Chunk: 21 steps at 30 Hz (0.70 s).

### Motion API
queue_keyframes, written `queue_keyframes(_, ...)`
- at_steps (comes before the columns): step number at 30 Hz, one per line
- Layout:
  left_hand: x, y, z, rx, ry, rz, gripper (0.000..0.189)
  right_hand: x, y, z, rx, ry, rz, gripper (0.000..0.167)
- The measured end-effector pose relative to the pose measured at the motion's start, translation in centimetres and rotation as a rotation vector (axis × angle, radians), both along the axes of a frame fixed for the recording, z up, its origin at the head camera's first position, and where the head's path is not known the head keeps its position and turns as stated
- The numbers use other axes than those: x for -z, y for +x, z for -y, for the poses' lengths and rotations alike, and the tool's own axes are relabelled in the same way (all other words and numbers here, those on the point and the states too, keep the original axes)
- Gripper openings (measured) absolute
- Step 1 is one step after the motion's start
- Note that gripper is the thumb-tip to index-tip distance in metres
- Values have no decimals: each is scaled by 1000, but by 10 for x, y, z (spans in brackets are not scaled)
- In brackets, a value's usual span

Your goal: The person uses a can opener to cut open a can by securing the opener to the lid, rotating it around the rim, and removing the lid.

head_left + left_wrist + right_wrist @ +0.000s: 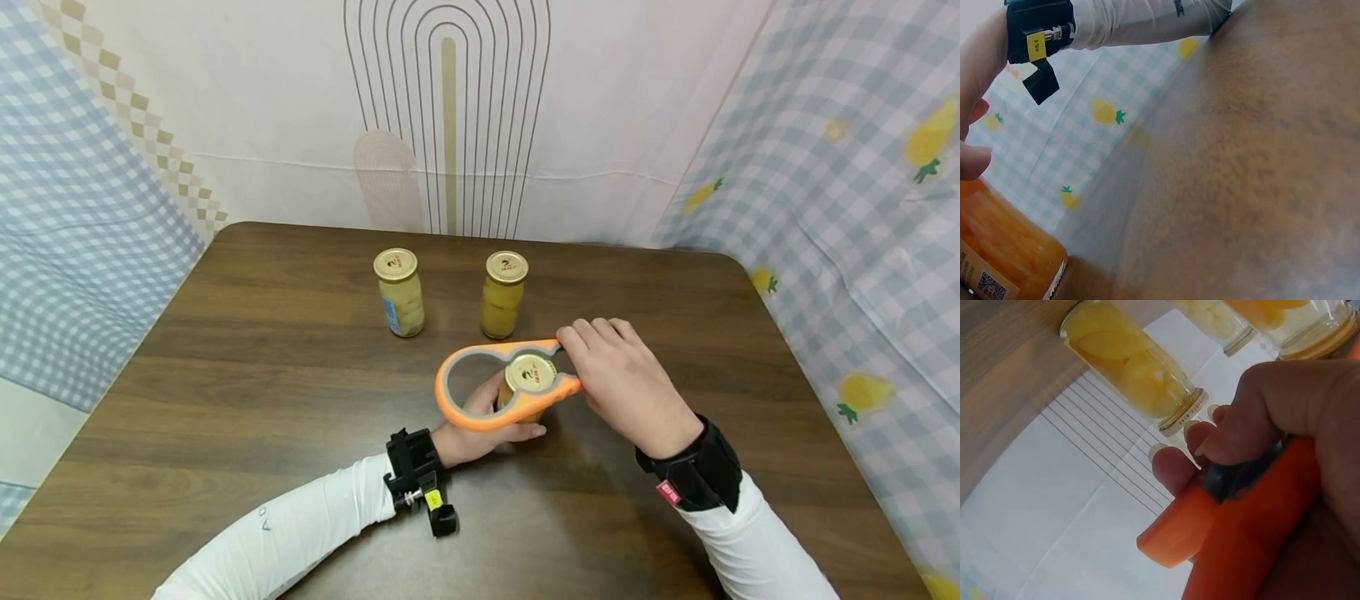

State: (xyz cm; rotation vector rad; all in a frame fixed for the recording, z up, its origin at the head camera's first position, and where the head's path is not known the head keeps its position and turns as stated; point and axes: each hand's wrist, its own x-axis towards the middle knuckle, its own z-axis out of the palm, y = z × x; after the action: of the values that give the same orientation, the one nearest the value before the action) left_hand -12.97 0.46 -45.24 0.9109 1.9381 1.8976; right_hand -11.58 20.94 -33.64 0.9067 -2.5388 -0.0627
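Observation:
In the head view, my left hand (474,442) grips a glass jar with a gold lid (530,372) from its left side. Orange contents and a label with a square code show on this jar (1019,240) in the left wrist view. An orange jar opener (480,419) with grey inner edging lies over the jar, its smaller, near-handle loop around the lid. My right hand (630,387) holds the opener by its handle end. Thumb and fingers curl about the orange handles (1235,537) in the right wrist view. Most of the held jar's body is hidden from above.
Two more gold-lidded jars stand upright farther back on the brown wooden table (300,350): one with pale contents (403,304) at left, one with yellow contents (501,304) at right. Patterned cloth (285,108) hangs behind the table's far edge and along both sides.

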Motion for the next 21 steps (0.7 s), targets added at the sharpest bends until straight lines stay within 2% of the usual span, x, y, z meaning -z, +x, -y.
queue_keyframes(6, -2, 0, 0, -25, -63, -20, 83, 0, -2, 1, -1, 14, -7, 39)
queue_keyframes(10, -3, 1, 0, -35, -98, 2, 79, 0, -4, 1, -3, 15, -9, 39)
queue_keyframes(21, -2, 0, 0, -44, -90, -2, 80, 0, -10, 2, -20, -15, -9, 43)
